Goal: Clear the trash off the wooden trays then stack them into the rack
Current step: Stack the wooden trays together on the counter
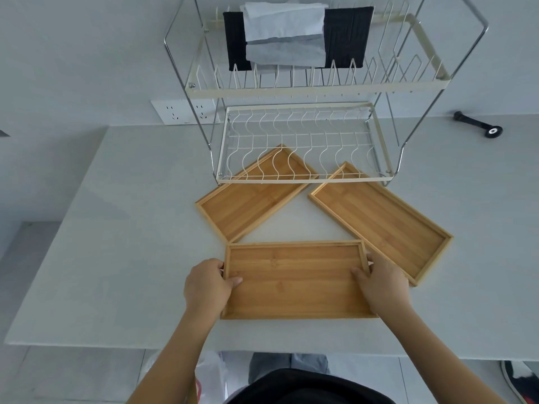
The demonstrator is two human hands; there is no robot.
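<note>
Gripping: both hands hold the near tray (294,279) by its short ends, in front of the rack (303,141) on the desk (116,228).
Left hand (208,285): closed on the tray's left end, thumb lying on the inside floor, fingers wrapped over the rim.
Right hand (382,284): closed on the tray's right end, thumb inside, fingers curled round the outer edge.
Near tray: long side parallel to the rack's front bar, bare inside, well apart from the rack.
Left tray (253,199): angled, flat on the desk, its far corner tucked under the rack's lower tier; bare inside.
Right tray (382,220): angled the other way, its far corner also under the rack's front bar; its near long edge passes just beside the right hand.
Rack: two wire tiers on a chrome frame; lower tier holds no trays.
Upper tier: a dark cloth (347,36) and a white paper sheet (284,33) hang over the rack's back rail.
Wall socket (186,112): behind the rack, to its left.
Black tool (478,123): on the desk to the rack's right, well apart.
Plastic bag (210,374): on the floor below the desk edge, far from the rack.
</note>
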